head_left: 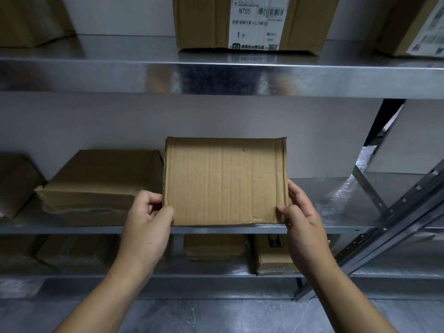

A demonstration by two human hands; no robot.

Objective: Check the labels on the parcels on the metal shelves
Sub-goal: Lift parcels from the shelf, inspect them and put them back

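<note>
Cardboard faces the camera: the held parcel [225, 181] stands upright at the centre of view, its lower edge at the front lip of the middle shelf [336, 212] — whether it rests there or hangs clear I cannot tell. The left hand [146, 219] pinches its 7 o'clock corner, thumb on the front, fingers curled behind; the right hand [304, 224] grips the 5 o'clock corner the same way. No label shows on this side. Both grips sit low, so turning the parcel over could let its top tip away and slip. At 9 o'clock a flat parcel [101, 179] lies just beside it — a careless swing could knock that one.
</note>
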